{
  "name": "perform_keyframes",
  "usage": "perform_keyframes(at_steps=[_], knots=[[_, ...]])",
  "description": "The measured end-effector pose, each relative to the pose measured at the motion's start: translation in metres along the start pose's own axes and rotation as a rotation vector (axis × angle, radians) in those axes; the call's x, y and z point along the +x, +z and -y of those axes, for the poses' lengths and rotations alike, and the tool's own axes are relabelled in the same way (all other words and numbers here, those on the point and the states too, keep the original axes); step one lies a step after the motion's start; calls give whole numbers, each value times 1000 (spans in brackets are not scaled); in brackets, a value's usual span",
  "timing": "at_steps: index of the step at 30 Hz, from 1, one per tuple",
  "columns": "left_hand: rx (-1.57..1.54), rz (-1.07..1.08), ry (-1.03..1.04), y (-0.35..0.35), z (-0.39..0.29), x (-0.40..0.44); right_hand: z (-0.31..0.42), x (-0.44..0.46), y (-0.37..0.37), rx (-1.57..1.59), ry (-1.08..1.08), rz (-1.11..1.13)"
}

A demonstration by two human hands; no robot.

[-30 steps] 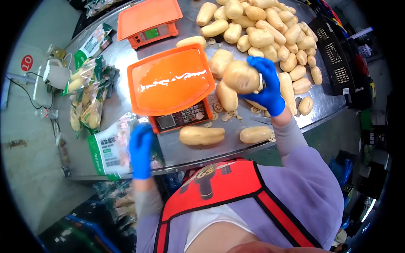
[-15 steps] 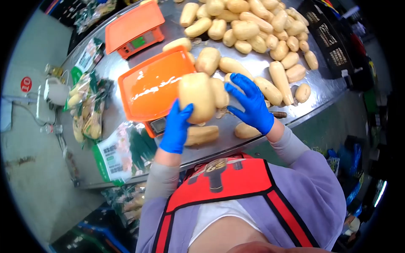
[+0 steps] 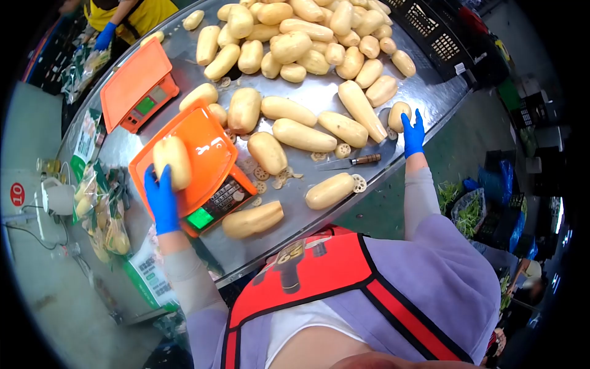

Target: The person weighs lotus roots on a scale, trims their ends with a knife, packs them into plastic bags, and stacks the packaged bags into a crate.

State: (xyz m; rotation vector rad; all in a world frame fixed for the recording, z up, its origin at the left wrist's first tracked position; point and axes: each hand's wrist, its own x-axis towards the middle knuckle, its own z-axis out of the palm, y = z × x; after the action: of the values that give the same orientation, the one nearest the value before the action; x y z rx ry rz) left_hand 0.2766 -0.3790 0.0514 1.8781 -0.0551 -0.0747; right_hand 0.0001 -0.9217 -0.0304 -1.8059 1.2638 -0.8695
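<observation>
My left hand (image 3: 162, 202) is closed on the lower left side of a pale lotus root (image 3: 173, 161), over the orange tray (image 3: 209, 144) of a scale. The scale's display (image 3: 200, 218) glows green. Far to the right, my right hand (image 3: 413, 134) has its fingers spread, one of them against a short lotus root (image 3: 398, 115) near the table edge. A knife (image 3: 350, 162) with a wooden handle lies between the hands, among cut lotus slices (image 3: 343, 150). Both hands wear blue gloves.
A heap of lotus roots (image 3: 292, 46) covers the back of the metal table (image 3: 270, 243). A second orange scale (image 3: 136, 83) stands at the back left, near bagged roots (image 3: 101, 209). A black crate (image 3: 430, 34) is at the back right. Another person's gloved hand (image 3: 106, 37) shows top left.
My left hand has moved left with a lotus root, from beside the tray to over it. My right hand has swung right to the short root. The view has shifted, and the scale display is lit.
</observation>
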Motion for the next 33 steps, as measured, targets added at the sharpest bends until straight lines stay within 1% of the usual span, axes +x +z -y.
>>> perform_keyframes(at_steps=[1, 2, 3, 4, 5, 6, 7, 8, 10, 11, 12, 13, 14, 15, 16, 17, 19, 20, 21, 22, 23, 24, 25, 26, 27, 28, 29, 30, 31, 32, 33], knots=[[113, -94, 96, -3, 1, -1, -13, 10, 1, 230, 195, 101], [68, -53, 121, -7, 4, 2, -26, 16, 5, 204, 160, 93], [69, -49, 123, -11, 7, 2, -23, 13, 11, 180, 125, 89], [111, -60, 108, -14, 10, 2, -14, 8, 13, 25, 71, 79], [151, -70, 92, -15, 12, 1, -13, 8, 14, -62, 44, 103], [107, -13, 86, -16, 7, 1, -31, 16, 19, -142, -66, 71], [104, -9, 85, -17, 7, 0, -39, 20, 21, -227, -176, 41], [110, -12, 60, -20, 8, -1, -47, 24, 20, -228, -179, 39], [113, -18, 35, -23, 11, -6, -28, 20, 20, 109, 70, 24], [136, -113, 55, -24, 13, -12, -12, 10, 19, 433, 142, 40], [164, -208, 72, -27, 16, -18, 9, 1, 12, 577, 211, 147], [169, -207, 70, -32, 19, -23, 20, -4, 8, 724, 280, 255], [163, -242, 59, -37, 21, -28, 12, 1, 14, 858, 385, 312], [156, -278, 48, -41, 22, -33, 12, -2, 17, 858, 386, 313], [117, -307, 63, -42, 21, -38, 19, -8, 24, 613, 83, 403], [116, -312, 63, -41, 20, -42, 30, -15, 31, 503, -22, 413], [27, -385, 125, -40, 18, -53, 62, -32, 45, 284, -231, 400], [32, -397, 124, -35, 12, -59, 116, -57, 37, 783, 159, 549], [9, -403, 146, -27, 2, -67, 145, -71, 33, 1263, 580, 675], [-12, -412, 169, -20, -5, -73, 148, -81, 41, 1170, 487, 734], [43, -390, 221, -14, -3, -78, 152, -91, 48, 1074, 389, 783], [-21, -337, 288, 4, -14, -88, 155, -101, 56, 981, 290, 823], [-19, -241, 41, 13, -17, -97, 162, -114, 59, 984, 320, 929], [-93, -101, 101, 32, -41, -109, 169, -126, 62, 979, 348, 1036], [-182, 20, 95, 49, -44, -119, 168, -141, 71, 826, 199, 1070], [-157, 177, 119, 61, -42, -123, 167, -155, 80, 674, 49, 1087], [-278, 276, 37, 76, -38, -128, 176, -170, 79, 808, 197, 1201], [-264, 403, 4, 86, -45, -130, 185, -184, 78, 924, 364, 1300], [-261, 390, 2, 97, -48, -130, 191, -195, 77, 1214, 834, 1376], [-433, 423, -23, 107, -51, -131, 194, -202, 79, 1176, 852, 1432], [-606, 456, -46, 113, -53, -131, 193, -207, 82, 1174, 858, 1442]])
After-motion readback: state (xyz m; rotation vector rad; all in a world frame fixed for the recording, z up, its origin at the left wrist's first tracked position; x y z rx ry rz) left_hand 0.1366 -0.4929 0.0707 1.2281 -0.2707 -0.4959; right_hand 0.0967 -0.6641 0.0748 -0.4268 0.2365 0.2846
